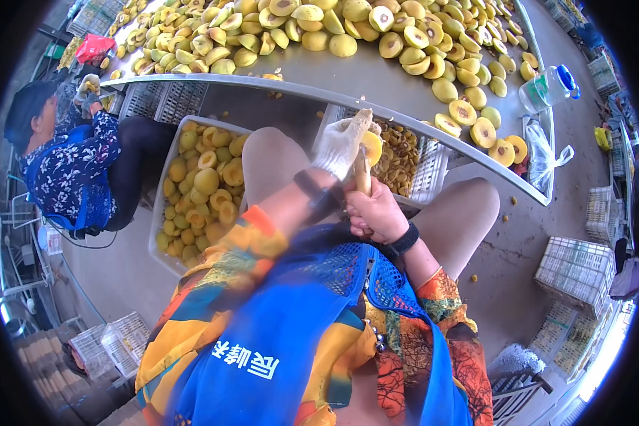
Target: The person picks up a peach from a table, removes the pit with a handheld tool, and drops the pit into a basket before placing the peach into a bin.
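Note:
My left hand [339,146], in a whitish work glove with dirty fingertips, holds a yellow fruit half [372,148] below the metal table's edge. My bare right hand [374,210] is closed around the light wooden handle of a small tool [363,175]. The tool's tip is at the fruit half; its exact shape is hidden. Beneath my hands stands a white plastic crate [428,169] with many small brown and yellow pieces [396,160], which look like pits. Left of my knees, a white crate [158,213] is heaped with yellow fruit halves [206,182].
Halved fruit with pits [415,37] lies piled on the metal table [309,66]. A clear plastic bottle [546,90] and a tied plastic bag [544,154] stand at its right end. A co-worker [74,154] sits at left. Stacked crates [575,271] stand on the floor at right.

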Demonstrator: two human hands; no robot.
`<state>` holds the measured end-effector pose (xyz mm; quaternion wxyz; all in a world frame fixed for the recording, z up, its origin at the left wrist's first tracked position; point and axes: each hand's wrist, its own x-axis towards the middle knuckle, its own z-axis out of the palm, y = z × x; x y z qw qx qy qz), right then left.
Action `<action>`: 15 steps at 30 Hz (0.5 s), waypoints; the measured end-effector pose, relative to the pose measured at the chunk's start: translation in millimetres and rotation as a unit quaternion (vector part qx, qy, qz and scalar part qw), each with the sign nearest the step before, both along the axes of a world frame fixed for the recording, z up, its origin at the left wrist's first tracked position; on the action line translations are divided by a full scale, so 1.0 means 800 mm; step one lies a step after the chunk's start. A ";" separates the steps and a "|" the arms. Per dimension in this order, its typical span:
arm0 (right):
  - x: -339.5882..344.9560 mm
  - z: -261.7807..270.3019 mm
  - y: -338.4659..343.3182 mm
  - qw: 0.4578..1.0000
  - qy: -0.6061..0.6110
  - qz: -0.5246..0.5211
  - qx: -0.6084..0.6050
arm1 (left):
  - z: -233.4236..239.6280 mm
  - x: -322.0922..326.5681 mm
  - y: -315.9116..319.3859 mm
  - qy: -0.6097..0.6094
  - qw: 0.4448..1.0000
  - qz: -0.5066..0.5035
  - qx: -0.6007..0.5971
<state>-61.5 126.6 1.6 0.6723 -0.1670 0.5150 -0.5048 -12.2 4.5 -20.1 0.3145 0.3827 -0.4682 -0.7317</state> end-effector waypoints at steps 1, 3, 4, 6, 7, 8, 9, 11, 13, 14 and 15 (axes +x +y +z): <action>-0.002 0.001 0.002 0.993 -0.118 -0.011 0.017 | 0.009 -0.001 0.000 -0.001 0.999 -0.012 0.053; -0.004 -0.001 0.001 0.991 -0.129 -0.017 0.018 | 0.010 -0.001 0.000 -0.001 0.994 -0.023 0.105; -0.003 -0.002 0.000 0.990 -0.139 -0.024 0.019 | 0.003 0.000 -0.002 0.025 0.989 -0.037 0.141; -0.002 -0.010 0.000 0.991 -0.134 -0.018 0.018 | -0.001 0.000 -0.003 0.051 0.982 -0.051 0.176; -0.002 -0.014 -0.001 0.991 -0.130 -0.013 0.017 | -0.002 -0.002 -0.002 0.003 0.992 -0.024 0.126; -0.003 -0.015 -0.002 0.991 -0.130 -0.013 0.017 | -0.003 -0.003 -0.001 -0.046 0.996 0.003 0.075; -0.003 -0.014 -0.002 0.992 -0.123 0.000 0.019 | -0.005 -0.001 -0.002 -0.046 0.996 0.004 0.076; -0.004 -0.013 -0.001 0.993 -0.117 0.015 0.022 | -0.011 0.002 -0.005 -0.034 0.999 -0.018 -0.026; -0.010 -0.014 0.001 0.971 -0.239 0.001 0.010 | 0.003 0.002 -0.009 -0.022 0.998 -0.052 0.035; -0.009 -0.017 0.000 0.971 -0.240 0.002 0.009 | 0.008 0.002 -0.010 -0.008 0.991 -0.088 0.097; -0.007 -0.022 0.000 0.980 -0.197 -0.001 0.000 | 0.007 0.002 -0.009 -0.009 0.992 -0.086 0.096</action>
